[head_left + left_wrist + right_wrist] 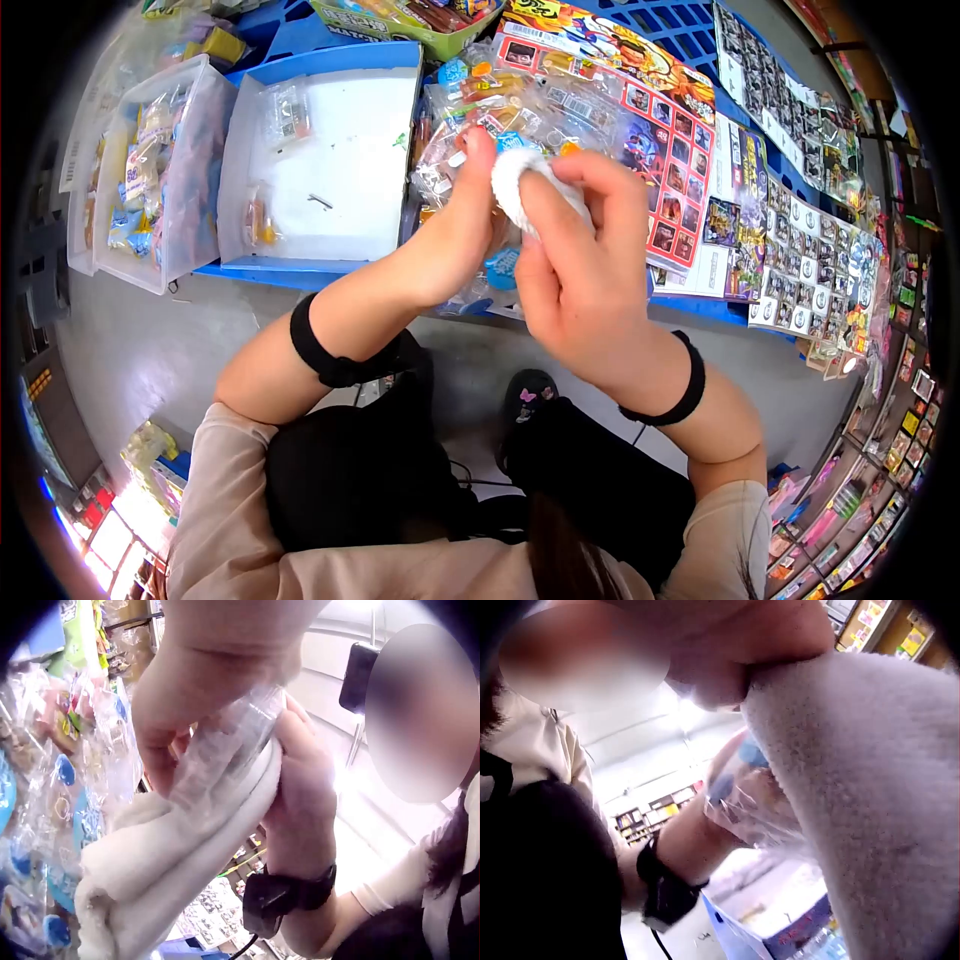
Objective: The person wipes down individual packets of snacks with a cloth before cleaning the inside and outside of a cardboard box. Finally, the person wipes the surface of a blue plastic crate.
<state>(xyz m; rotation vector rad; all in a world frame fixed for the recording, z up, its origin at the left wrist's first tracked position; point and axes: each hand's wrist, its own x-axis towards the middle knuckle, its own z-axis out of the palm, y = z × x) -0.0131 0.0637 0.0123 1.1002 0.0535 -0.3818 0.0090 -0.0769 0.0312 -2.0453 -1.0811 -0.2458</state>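
Observation:
A white cloth (522, 190) is gripped by the right hand (598, 270) over the pile of wrapped sweets. The left hand (462, 215) is close beside it, with a clear plastic packet (232, 746) between the two hands in the left wrist view. There the cloth (172, 862) hangs folded below the packet, and the left hand (214, 682) has its fingers bent round the packet. In the right wrist view the cloth (870, 772) covers much of the frame, beside a clear packet (754, 795) with blue marks.
A blue-edged white box (350, 170) holds a few small packets. Left of it stands a clear bin (190, 170) of packets. Wrapped sweets (480, 95) lie beyond the hands, with printed sheets (675, 150) at the right and a green box (440, 38) at the back.

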